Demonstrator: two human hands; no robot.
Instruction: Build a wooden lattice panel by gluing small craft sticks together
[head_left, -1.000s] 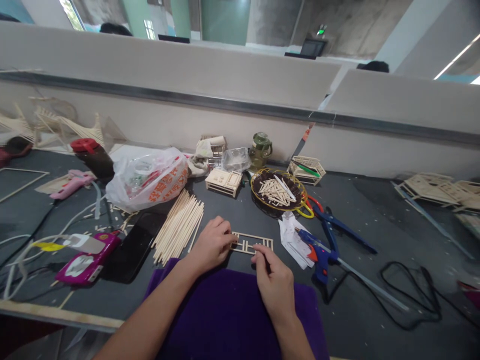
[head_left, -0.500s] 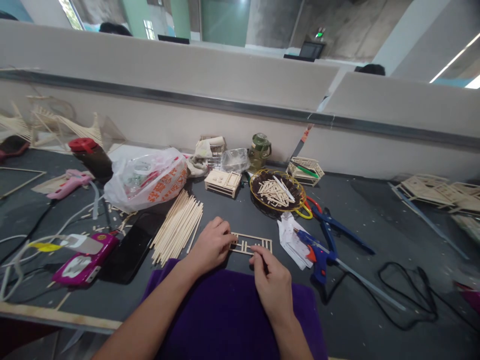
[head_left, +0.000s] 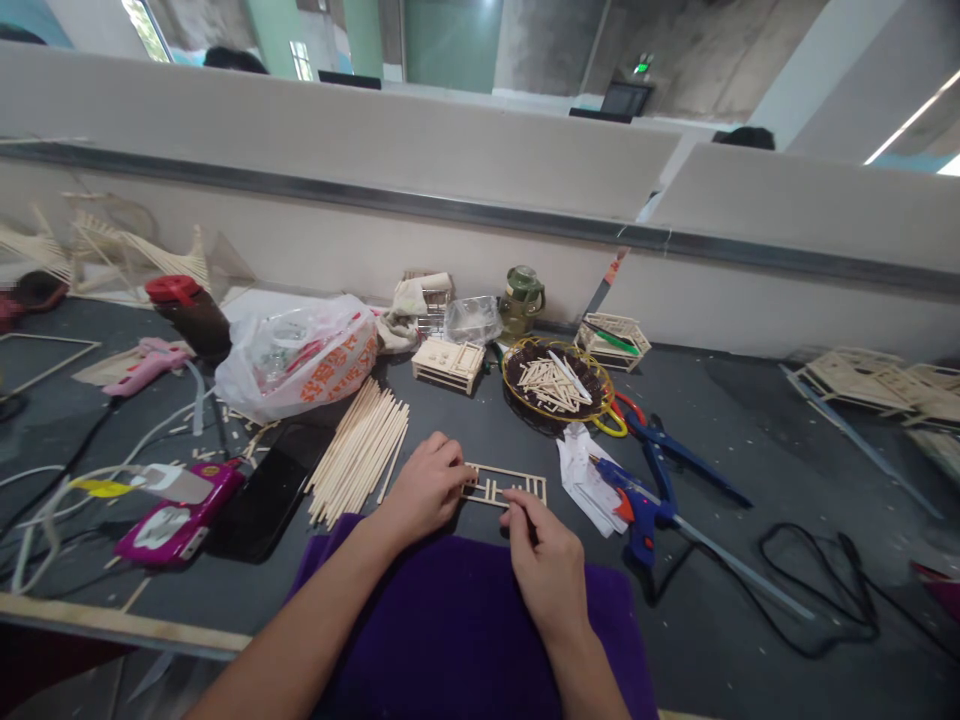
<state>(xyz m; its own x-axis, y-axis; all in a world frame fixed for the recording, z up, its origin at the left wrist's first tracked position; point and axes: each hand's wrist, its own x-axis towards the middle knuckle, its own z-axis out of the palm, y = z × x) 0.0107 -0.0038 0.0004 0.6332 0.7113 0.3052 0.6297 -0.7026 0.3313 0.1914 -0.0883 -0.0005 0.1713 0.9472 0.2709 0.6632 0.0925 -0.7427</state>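
Observation:
A small frame of thin wooden sticks (head_left: 510, 483) lies flat on the dark table (head_left: 750, 480). My left hand (head_left: 424, 490) is curled, its fingertips pinching the frame's left end. My right hand (head_left: 547, 565) is closed in a pinch at the frame's near edge, on a thin dark stick-like thing I cannot make out. A bundle of long wooden sticks (head_left: 360, 450) lies just left of my left hand. A purple cloth (head_left: 450, 640) covers the table edge under my forearms.
A blue glue gun (head_left: 634, 505) on crumpled paper, blue scissors (head_left: 675, 450) and a black cable (head_left: 817, 580) lie to the right. A basket of short sticks (head_left: 556, 383) and small stick models sit behind. A plastic bag (head_left: 296, 360), black phone (head_left: 262, 495) and pink glue guns lie left.
Both hands stay on the stick frame, almost unmoved. The view shifted slightly.

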